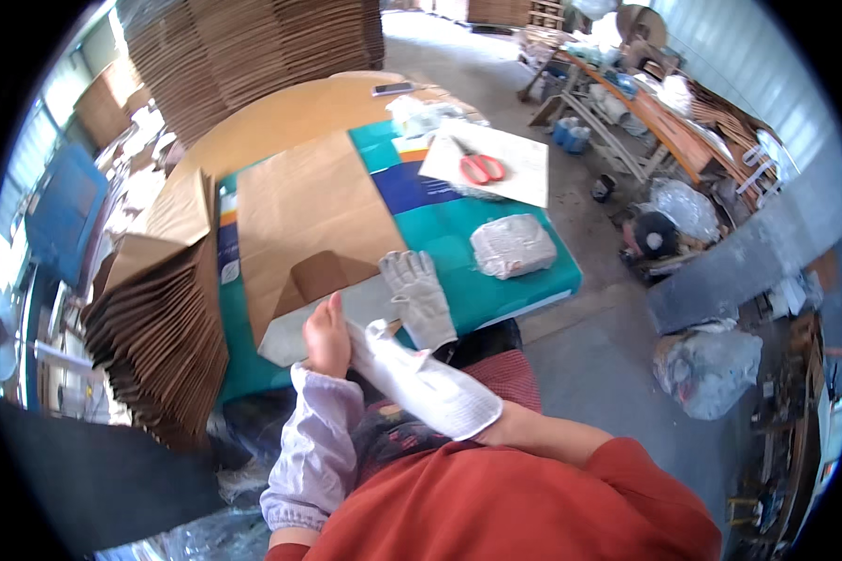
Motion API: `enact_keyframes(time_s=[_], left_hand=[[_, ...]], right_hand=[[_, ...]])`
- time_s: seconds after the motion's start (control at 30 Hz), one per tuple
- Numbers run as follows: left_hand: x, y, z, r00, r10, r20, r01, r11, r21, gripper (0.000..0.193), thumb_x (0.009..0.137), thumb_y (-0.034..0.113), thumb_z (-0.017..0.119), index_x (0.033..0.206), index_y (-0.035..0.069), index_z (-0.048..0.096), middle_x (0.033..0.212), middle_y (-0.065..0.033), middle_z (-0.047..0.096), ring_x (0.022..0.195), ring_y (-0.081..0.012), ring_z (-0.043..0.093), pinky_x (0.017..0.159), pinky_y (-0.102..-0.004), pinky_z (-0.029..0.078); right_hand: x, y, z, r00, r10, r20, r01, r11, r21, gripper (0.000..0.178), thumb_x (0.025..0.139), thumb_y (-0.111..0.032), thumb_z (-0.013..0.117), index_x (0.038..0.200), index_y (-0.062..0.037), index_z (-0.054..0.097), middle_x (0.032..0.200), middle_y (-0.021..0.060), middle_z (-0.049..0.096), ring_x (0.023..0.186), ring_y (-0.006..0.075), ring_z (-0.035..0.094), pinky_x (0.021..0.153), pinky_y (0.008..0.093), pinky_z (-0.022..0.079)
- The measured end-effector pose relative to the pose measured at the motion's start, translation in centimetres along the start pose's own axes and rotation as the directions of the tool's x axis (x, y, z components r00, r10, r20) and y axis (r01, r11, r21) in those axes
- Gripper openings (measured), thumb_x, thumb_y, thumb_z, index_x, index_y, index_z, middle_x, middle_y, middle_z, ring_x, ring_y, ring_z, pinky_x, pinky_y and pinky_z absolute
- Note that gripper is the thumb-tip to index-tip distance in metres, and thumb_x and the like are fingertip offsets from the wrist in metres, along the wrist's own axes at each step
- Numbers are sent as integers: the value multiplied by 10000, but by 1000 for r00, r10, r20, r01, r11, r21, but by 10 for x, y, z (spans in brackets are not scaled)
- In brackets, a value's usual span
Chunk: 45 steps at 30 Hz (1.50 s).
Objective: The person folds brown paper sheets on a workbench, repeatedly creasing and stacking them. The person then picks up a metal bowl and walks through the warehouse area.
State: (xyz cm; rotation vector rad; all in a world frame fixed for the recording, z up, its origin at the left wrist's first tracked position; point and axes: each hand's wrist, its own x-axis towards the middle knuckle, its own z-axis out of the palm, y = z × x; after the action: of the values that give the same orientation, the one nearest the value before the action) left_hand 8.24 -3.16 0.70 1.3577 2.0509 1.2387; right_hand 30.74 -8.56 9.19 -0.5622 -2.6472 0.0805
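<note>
The left hand [326, 338], bare above a pale sleeve cover, pinched the fingertips of the white glove [421, 381] that sat on the right hand [440, 393]; the right hand lay flat and loose inside that glove, grasping nothing; both hands met just at the near edge of the table [496, 290]; a second glove [419, 296] lay flat on the teal top just beyond them; a brown paper sheet [309, 220] spread to its left; a stack of bags [164, 327] stood at the left edge; a white bundle [513, 245] lay to the right; red scissors [482, 168] rested on white paper [524, 159] further off.
</note>
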Motion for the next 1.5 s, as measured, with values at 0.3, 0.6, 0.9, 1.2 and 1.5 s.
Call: enact_keyframes(time_s=[0.3, 0.6, 0.9, 1.2, 1.5], left_hand=[[-27, 23, 7, 998, 13, 59, -12, 1000, -12, 510, 991, 400, 466, 744, -35, 565, 697, -258, 569, 665, -444, 538, 622, -469, 423], [-8, 16, 14, 984, 178, 23, -176, 982, -64, 448, 977, 382, 527, 783, -20, 565, 632, -194, 535, 580, -276, 525, 582, -406, 436], [-39, -18, 49, 835, -333, 438, 480, 829, -285, 383, 993, 354, 512, 1128, -2, 557, 972, -66, 593, 835, -122, 569, 729, -258, 477], [-48, -40, 111, 738, -324, 591, 633, 636, -442, 386, 903, 298, 670, 1099, -30, 611, 885, -39, 625, 663, -108, 535, 572, -247, 423], [-86, 46, 78, 895, 283, 345, -176, 935, -309, 386, 722, 126, 654, 1084, -2, 622, 1101, -184, 612, 996, -360, 613, 864, -407, 495]], right_hand=[[-69, 8, 35, 989, 140, 47, -143, 840, 523, 498, 864, -95, 605, 1327, 35, 478, 1334, 195, 513, 1295, 299, 461, 1097, 379, 372], [-56, 19, 9, 816, 513, 266, 114, -594, 796, 620, 943, -102, 561, 1472, -17, 250, 1456, 94, 400, 1300, 216, 453, 1080, 368, 374], [-25, 95, 51, 868, 292, -401, -243, 955, 170, 66, 759, -25, 612, 818, -37, 638, 782, 111, 618, 752, 296, 603, 680, 405, 457], [-55, 77, 99, 950, 290, -118, -270, 949, 160, 56, 744, -130, 652, 758, -77, 639, 766, 92, 633, 760, 271, 621, 677, 394, 454], [-78, 50, 59, 644, 759, -97, -503, 515, 694, 570, 825, -379, 726, 1200, -3, 517, 995, 113, 613, 909, 214, 609, 773, 330, 496]])
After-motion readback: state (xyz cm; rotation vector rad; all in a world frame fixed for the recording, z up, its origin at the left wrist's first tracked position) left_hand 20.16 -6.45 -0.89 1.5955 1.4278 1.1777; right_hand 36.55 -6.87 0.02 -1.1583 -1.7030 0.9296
